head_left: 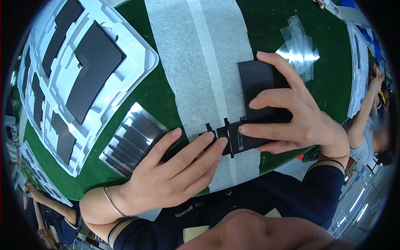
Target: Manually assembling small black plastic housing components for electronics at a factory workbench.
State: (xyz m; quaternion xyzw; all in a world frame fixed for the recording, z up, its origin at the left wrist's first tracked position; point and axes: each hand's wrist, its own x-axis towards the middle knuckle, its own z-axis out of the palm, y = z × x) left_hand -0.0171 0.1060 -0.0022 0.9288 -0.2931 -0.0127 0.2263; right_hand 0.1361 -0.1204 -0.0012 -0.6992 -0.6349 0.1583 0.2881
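Green mat [331, 83]; white tray [143, 64], clear strips [299, 52] flank black panel [257, 79].

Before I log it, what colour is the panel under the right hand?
The panel is black; see the head view.

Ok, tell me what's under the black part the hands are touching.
Left of the black part, a pale sheet shows; to the part's right, the green table. The surface directly beneath is hidden by the part, left hand and right hand.
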